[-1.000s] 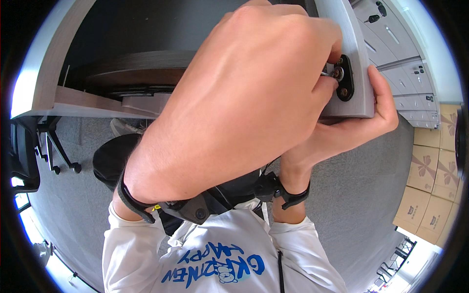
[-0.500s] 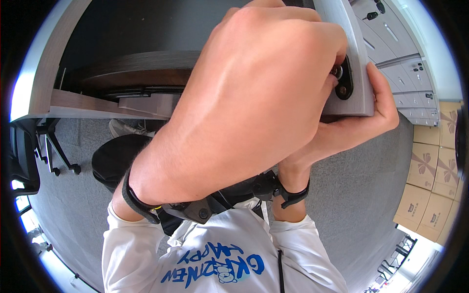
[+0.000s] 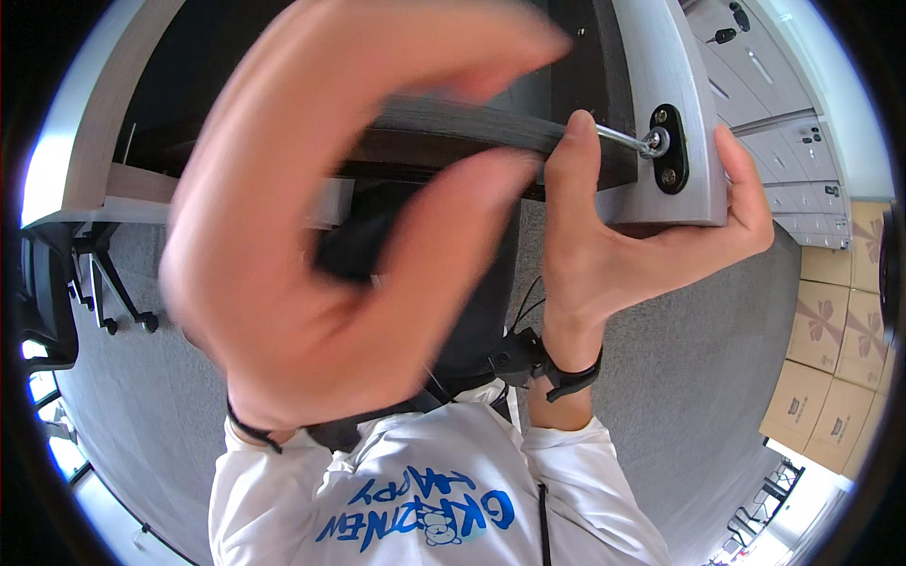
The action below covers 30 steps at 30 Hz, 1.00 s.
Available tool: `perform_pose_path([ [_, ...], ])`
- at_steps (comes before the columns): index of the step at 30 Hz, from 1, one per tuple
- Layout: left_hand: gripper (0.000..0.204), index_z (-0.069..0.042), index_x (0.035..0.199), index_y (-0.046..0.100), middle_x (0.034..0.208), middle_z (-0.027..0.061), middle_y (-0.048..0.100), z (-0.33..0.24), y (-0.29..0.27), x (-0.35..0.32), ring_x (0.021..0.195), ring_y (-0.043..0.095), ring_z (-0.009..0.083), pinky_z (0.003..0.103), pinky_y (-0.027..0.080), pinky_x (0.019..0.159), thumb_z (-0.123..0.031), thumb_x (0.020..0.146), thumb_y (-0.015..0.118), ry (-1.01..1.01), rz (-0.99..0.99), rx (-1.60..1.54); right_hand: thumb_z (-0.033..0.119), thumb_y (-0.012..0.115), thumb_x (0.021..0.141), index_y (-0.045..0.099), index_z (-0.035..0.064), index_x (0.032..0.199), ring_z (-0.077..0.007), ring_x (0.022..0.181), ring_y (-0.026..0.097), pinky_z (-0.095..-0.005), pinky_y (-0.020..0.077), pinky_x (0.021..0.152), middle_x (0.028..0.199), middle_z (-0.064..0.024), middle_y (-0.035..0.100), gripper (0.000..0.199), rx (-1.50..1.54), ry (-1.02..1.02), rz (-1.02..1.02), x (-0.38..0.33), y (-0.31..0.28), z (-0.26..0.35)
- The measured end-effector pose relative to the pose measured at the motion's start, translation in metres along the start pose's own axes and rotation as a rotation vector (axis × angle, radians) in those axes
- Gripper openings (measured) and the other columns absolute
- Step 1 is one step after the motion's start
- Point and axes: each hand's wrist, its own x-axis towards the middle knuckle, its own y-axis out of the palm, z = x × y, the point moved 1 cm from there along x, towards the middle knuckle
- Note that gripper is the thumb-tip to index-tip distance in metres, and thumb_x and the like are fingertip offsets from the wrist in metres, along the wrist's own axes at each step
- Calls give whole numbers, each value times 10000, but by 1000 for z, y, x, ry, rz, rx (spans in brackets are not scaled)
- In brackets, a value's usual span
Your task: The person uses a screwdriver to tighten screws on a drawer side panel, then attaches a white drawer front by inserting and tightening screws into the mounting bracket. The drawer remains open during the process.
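My left hand (image 3: pixel 321 245) hangs close to the camera, blurred, fingers curled apart in a C shape with nothing in them. My right hand (image 3: pixel 613 255) cups the lower end of a grey panel (image 3: pixel 651 57) from below, thumb on its right side. Its index finger lies along a thin metal hex key (image 3: pixel 623 140). The key's tip sits in the middle fastener of a black oval bracket (image 3: pixel 670 165) on the panel. A dark board (image 3: pixel 453 123) runs left from the panel, behind my left hand.
Grey drawer cabinets (image 3: pixel 783 113) stand at the upper right. Stacked cardboard boxes (image 3: pixel 830 358) line the right edge. A black office chair (image 3: pixel 47 283) and a wheeled chair base (image 3: pixel 113 292) sit at the left on grey carpet (image 3: pixel 698 377).
My left hand has come off the key at the bracket and swung left toward the camera, opening. My right hand stays on the panel, index finger now on the key.
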Motion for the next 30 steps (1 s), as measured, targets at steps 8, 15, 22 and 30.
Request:
perform_pose_path([
  [8,214,-21,1055,705,929,135,647,21,-53,-179,854,602,324,385,489,759,-43,842,701,-578,468,190,28,892,751,400,7,1295,-260,1027,656,-332,624,873,1199,-195,502,733,151,-6,-56,-2,6,-11],
  [15,287,-71,1108,683,1123,130,613,30,-41,-318,1072,573,316,429,479,929,-301,938,701,-720,979,537,41,885,784,408,-31,1242,-269,932,733,-305,663,815,1120,-237,601,666,276,-58,-41,3,10,-8],
  [22,360,-79,1116,674,1128,116,597,21,-41,-327,1095,582,309,415,484,962,-285,844,788,-782,908,428,67,893,784,410,-35,1223,-239,901,742,-282,657,783,1075,-228,618,661,344,-24,-42,0,11,-9],
  [30,656,-108,1250,566,1218,117,580,-8,-71,-336,1138,547,322,427,487,920,-177,663,850,-915,954,733,55,858,822,412,0,1252,-237,952,707,-292,643,826,1155,-221,570,622,311,-6,0,0,7,-4],
])
